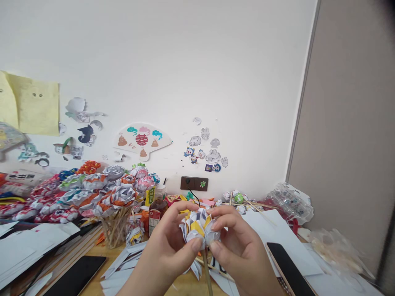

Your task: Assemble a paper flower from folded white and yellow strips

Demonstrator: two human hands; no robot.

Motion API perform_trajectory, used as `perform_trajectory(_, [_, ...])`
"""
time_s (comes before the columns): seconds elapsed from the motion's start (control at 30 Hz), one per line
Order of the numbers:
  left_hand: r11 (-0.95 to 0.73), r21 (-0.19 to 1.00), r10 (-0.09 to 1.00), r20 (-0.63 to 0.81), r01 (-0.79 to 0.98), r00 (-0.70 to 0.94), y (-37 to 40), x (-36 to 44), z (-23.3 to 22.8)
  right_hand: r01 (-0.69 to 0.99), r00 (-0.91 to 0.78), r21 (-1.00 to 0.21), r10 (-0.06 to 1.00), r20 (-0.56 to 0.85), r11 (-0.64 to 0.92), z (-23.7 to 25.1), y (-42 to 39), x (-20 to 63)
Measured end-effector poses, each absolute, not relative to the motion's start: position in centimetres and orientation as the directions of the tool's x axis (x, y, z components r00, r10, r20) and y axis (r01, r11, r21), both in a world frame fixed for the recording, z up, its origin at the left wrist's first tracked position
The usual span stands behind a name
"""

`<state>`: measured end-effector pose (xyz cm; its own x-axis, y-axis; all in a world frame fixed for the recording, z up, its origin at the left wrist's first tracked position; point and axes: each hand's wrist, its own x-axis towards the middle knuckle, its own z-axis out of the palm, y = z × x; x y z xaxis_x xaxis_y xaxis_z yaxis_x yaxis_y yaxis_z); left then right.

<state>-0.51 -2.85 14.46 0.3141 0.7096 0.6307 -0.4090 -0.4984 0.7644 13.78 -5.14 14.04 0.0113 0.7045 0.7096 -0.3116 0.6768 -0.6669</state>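
Observation:
Between both hands is a paper flower point(197, 226) with white and yellow folded petals on a thin wooden stick point(207, 271). My left hand point(171, 246) grips its left side, thumb low on the front petals and fingers curled behind. From the right, my right hand point(237, 246) pinches the petals with its thumb below and fingers on top. The stick points down toward me. Loose strips of white paper point(123, 263) lie under and beside my left hand.
Finished paper flowers point(119, 197) on sticks stand in a container at left, near a bottle point(157, 207). Phones lie left point(75, 275) and right point(288, 267). White sheets point(274, 234) and a clear plastic bag point(338, 250) are at right. A wall socket point(194, 183) is behind.

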Motion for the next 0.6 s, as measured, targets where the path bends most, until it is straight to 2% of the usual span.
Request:
perform_trajectory(0.17, [-0.541, 0.681, 0.667, 0.705, -0.493, 0.243, -2.2, 0.0, 13.9, -0.321, 0.004, -0.667, 0.706, 0.709, 0.672, 14.0, -5.1, 13.8])
perform_trajectory(0.43, [-0.557, 0.731, 0.676, 0.675, -0.394, 0.296, -2.8, -0.4, 14.5, -0.348, -0.070, -0.619, 0.639, 0.766, 0.704, 13.5, -4.1, 14.1])
perform_trajectory(0.6, [-0.559, 0.735, 0.641, 0.677, -0.384, 0.363, -2.8, -0.7, 14.8, -0.344, -0.102, -0.687, 0.702, 0.705, 0.640, 13.4, -3.9, 14.7])
